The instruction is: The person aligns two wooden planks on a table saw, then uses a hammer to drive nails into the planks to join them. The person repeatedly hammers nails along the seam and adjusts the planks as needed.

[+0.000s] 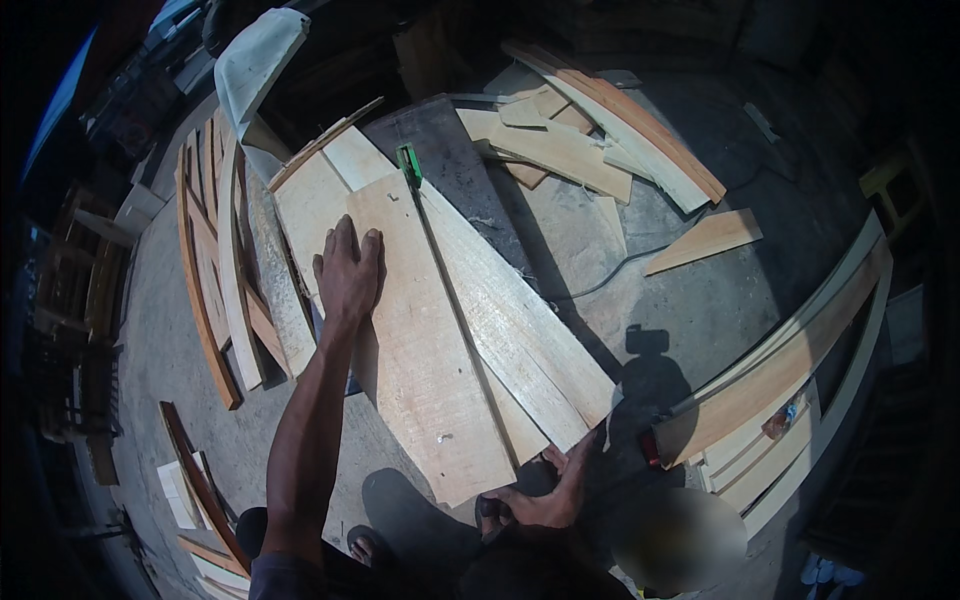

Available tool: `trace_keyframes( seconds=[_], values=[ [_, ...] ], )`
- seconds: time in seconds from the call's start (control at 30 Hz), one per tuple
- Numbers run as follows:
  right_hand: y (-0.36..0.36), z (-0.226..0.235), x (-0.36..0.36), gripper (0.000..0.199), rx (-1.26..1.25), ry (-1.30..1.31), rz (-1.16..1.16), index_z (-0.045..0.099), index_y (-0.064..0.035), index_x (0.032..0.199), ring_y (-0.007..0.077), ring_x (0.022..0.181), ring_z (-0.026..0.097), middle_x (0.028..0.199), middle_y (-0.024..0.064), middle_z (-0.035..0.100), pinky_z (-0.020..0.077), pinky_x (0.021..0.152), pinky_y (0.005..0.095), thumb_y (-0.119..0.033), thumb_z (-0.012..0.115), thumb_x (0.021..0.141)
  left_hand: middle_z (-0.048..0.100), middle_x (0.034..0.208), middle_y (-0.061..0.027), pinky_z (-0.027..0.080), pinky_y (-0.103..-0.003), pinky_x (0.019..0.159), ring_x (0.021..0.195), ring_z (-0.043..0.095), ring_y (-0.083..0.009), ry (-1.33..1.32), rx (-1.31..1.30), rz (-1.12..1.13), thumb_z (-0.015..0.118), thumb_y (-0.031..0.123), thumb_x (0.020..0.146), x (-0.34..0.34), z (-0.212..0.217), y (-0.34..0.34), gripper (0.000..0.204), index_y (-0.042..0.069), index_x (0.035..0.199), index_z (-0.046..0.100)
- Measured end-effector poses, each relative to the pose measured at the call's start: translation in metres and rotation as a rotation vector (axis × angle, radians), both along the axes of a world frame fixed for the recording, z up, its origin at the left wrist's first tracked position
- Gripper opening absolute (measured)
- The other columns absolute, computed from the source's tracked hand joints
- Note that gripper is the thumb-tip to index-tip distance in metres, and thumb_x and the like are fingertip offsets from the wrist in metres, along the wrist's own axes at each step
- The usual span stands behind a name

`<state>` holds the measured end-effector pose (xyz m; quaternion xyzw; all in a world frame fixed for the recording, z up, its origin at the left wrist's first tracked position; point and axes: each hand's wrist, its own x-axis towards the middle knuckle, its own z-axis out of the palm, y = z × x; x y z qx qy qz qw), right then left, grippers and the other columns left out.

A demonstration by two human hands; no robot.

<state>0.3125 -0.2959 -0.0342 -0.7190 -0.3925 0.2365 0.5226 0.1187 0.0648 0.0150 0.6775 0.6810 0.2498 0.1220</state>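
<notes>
A wide tan wooden board [425, 340] lies lengthwise across a dark work table [440, 130], overlapping paler boards. Flat on its left side rests my left hand [350, 268], fingers stretched forward. At the near end, my right hand [555, 492] holds the board ends, its thumb along the tan board and its fingers by the pale board [515, 325] on the right; part of its grip is hidden. A narrow dark gap runs between these two boards. Near the far end of that gap stands a small green upright piece [408, 165].
Loose wood pieces [565, 155] lie beyond the table to the right, near a dark cable [610, 273]. Long curved planks [205, 260] lie on the left, others [780, 350] on the right. A pale curved cover [260, 75] rises at the far left. My feet [370, 548] are below.
</notes>
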Motion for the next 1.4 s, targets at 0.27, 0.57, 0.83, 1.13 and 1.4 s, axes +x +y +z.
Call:
trace_keyframes(
  seconds=[0.27, 0.57, 0.83, 1.13, 1.4],
  values=[
    [0.007, 0.021, -0.007, 0.163, -0.164, 0.073, -0.088, 0.023, 0.0076, 0.164, 0.0404, 0.113, 0.07, 0.126, 0.0319, 0.066, 0.0587, 0.092, 0.0446, -0.054, 0.105, 0.037, 0.043, 0.163, -0.0252, 0.015, -0.061, 0.127, 0.157, 0.032, -0.0388, 0.021, 0.014, -0.011, 0.045, 0.055, 0.105, -0.003, -0.001, 0.006, 0.079, -0.003, 0.158, 0.04],
    [0.015, 0.039, -0.006, 0.162, -0.258, 0.152, -0.038, 0.013, 0.0056, 0.166, 0.0424, 0.13, 0.06, 0.145, 0.0339, 0.055, 0.0513, 0.107, 0.0462, -0.043, 0.107, 0.043, 0.045, 0.161, -0.0248, 0.015, -0.061, 0.127, 0.156, 0.035, -0.038, 0.02, 0.028, -0.016, 0.045, 0.055, 0.105, -0.005, -0.003, 0.014, 0.079, -0.003, 0.158, 0.041],
    [0.019, 0.042, -0.007, 0.159, -0.239, 0.181, -0.029, 0.013, 0.0051, 0.166, 0.0423, 0.128, 0.059, 0.145, 0.0329, 0.054, 0.0503, 0.107, 0.0467, -0.038, 0.107, 0.045, 0.046, 0.161, -0.0245, 0.016, -0.061, 0.127, 0.155, 0.036, -0.0374, 0.023, 0.027, -0.018, 0.047, 0.056, 0.105, -0.008, -0.004, 0.018, 0.079, -0.002, 0.158, 0.042],
    [0.021, 0.05, -0.008, 0.158, -0.277, 0.232, -0.034, 0.012, 0.0035, 0.167, 0.0429, 0.131, 0.057, 0.145, 0.0341, 0.054, 0.0484, 0.109, 0.0469, -0.035, 0.107, 0.046, 0.043, 0.163, -0.0245, 0.015, -0.061, 0.128, 0.157, 0.032, -0.038, 0.021, 0.022, -0.023, 0.045, 0.057, 0.105, -0.009, -0.005, 0.02, 0.08, -0.002, 0.159, 0.041],
    [0.021, 0.044, -0.007, 0.158, -0.22, 0.224, -0.013, 0.011, 0.0036, 0.167, 0.0442, 0.134, 0.055, 0.146, 0.0351, 0.052, 0.0476, 0.111, 0.0477, -0.034, 0.107, 0.048, 0.048, 0.158, -0.0261, 0.019, -0.062, 0.125, 0.151, 0.042, -0.039, 0.017, 0.035, -0.023, 0.048, 0.055, 0.104, -0.008, -0.002, 0.02, 0.078, -0.003, 0.156, 0.043]
  ],
)
